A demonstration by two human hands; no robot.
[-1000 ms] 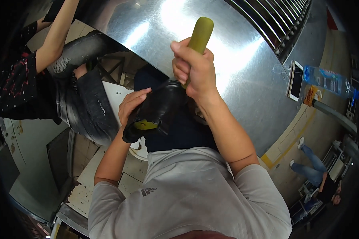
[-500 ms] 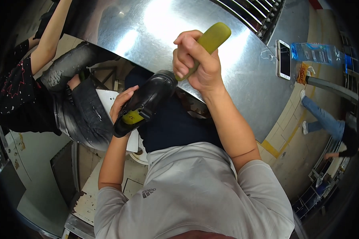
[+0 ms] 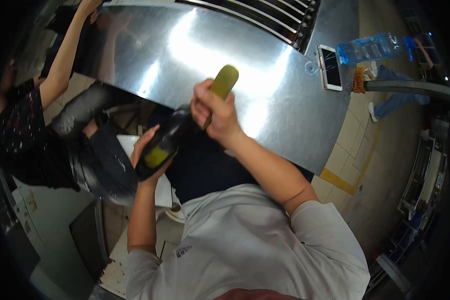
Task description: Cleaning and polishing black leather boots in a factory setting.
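The left hand cups a black shoe from below, fingers curled around its sole end, where a yellow-green patch shows; the shoe is held in the air in front of the person's chest, below the edge of a shiny metal table. The right hand is clenched on a yellow-green brush handle, set against the shoe's upper end. A phone and a plastic water bottle lie on the table, well apart from the hands; another person stands at left.
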